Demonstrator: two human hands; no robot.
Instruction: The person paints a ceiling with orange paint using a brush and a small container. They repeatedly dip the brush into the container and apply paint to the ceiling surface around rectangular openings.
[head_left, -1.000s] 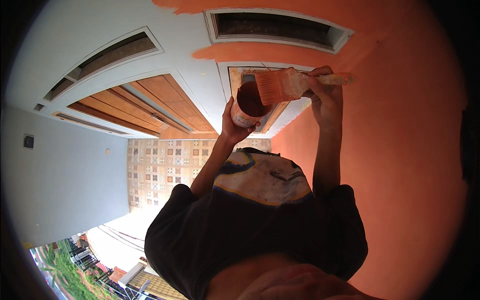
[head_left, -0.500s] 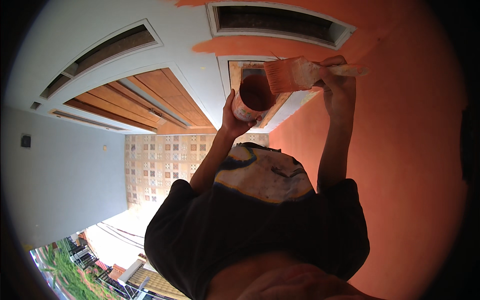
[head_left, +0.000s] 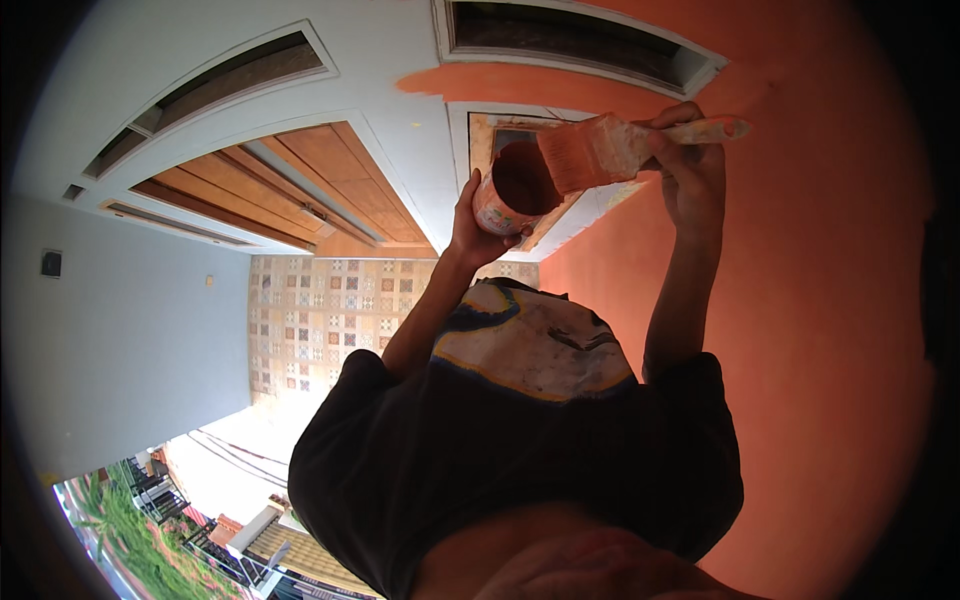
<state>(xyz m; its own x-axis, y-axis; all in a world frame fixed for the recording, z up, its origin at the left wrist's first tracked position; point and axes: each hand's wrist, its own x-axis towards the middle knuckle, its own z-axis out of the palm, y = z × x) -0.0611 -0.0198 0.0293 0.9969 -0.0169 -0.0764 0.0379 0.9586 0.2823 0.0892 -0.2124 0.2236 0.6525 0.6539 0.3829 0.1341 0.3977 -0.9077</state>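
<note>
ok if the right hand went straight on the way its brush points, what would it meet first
Probably the can in the left hand: the brush in the right hand points left toward the can's open mouth. Bristles and can overlap in view, so contact is unclear.

The right wall is orange. The far wall is pale, with an orange band at its right part, ragged at the left end. Two long window openings with white frames sit in the far wall: a left window and a right window, both dark inside. Below the left window stands a brown wooden door. Below the right window, a wooden frame is partly hidden. The left wall is grey-blue and carries a dark square fitting. The floor has patterned tiles. Near left: bright daylight, greenery and a ribbed roof.
</note>
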